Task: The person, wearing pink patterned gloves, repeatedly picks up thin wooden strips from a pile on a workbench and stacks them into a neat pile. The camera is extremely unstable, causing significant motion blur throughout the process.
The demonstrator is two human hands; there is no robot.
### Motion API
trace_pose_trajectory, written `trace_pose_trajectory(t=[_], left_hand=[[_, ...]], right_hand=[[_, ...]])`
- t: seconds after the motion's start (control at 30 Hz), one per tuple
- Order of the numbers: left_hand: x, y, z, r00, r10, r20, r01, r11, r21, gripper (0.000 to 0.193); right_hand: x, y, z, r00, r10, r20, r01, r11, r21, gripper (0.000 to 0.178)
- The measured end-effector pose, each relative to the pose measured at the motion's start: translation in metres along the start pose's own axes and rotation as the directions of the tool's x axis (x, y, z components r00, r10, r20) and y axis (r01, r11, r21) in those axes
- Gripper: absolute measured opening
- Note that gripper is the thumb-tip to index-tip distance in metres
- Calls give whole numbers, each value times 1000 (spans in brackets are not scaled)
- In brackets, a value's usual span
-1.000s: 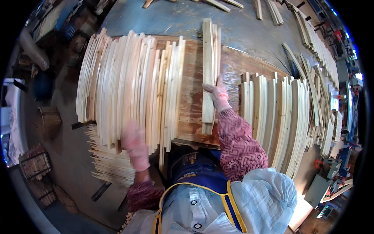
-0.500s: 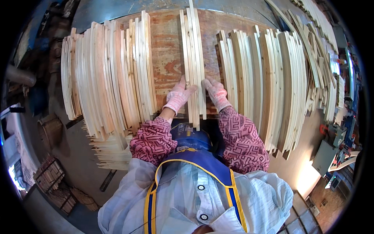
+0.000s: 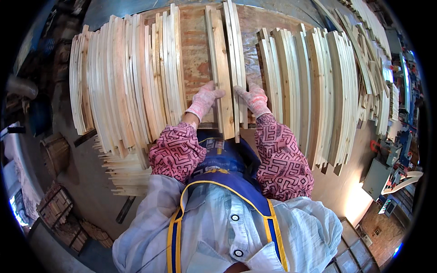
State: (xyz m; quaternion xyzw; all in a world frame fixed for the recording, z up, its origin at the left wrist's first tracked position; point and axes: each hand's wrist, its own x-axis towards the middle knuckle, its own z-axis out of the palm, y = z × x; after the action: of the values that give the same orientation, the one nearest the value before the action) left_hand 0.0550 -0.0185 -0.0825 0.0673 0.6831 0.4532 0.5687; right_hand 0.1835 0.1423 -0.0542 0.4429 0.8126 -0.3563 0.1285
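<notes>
In the middle of the workbench, long pale wooden strips stand in two small bundles, split by a narrow dark gap. My left hand (image 3: 205,99), in a pinkish knitted glove, closes on the left bundle of wooden strips (image 3: 222,68), its thumb over the top edge and its fingers at the left side. A wide knotty face shows on that bundle. My right hand (image 3: 253,98), gloved alike, grips the right bundle of wooden strips (image 3: 235,50), thumb at its left side and fingers at its right. The fingertips of both hands are partly hidden by the wood.
A wide row of upright strips (image 3: 123,82) lines the bench's left; another row (image 3: 309,91) lines its right. Between them shows the brown plywood top (image 3: 195,54). Loose strips (image 3: 364,63) lie crisscrossed at the far right. More strips (image 3: 129,175) are stacked below the left row.
The single middle bundle has parted into two, with a gap between. The left part has turned to show a wider face; my right hand has shifted its thumb onto the right part.
</notes>
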Motion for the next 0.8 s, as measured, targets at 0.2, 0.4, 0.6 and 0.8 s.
trace_pose_trajectory(t=[0.2, 0.4, 0.6, 0.8], left_hand=[[-9, 21, 9, 964, 172, -201, -125, 966, 228, 45], [23, 5, 9, 943, 201, -265, -165, 975, 150, 57], [17, 7, 30, 920, 187, -344, -118, 970, 212, 81], [-8, 19, 56, 937, 104, -334, 99, 837, 539, 97]], right_hand=[[7, 15, 3, 997, 1, 80, -4, 1000, 26, 75], [13, 14, 9, 992, -90, 85, 85, 994, 63, 77], [10, 17, 3, 987, -131, 92, 123, 988, 94, 71], [18, 37, 9, 980, -192, 53, 184, 974, 130, 66]])
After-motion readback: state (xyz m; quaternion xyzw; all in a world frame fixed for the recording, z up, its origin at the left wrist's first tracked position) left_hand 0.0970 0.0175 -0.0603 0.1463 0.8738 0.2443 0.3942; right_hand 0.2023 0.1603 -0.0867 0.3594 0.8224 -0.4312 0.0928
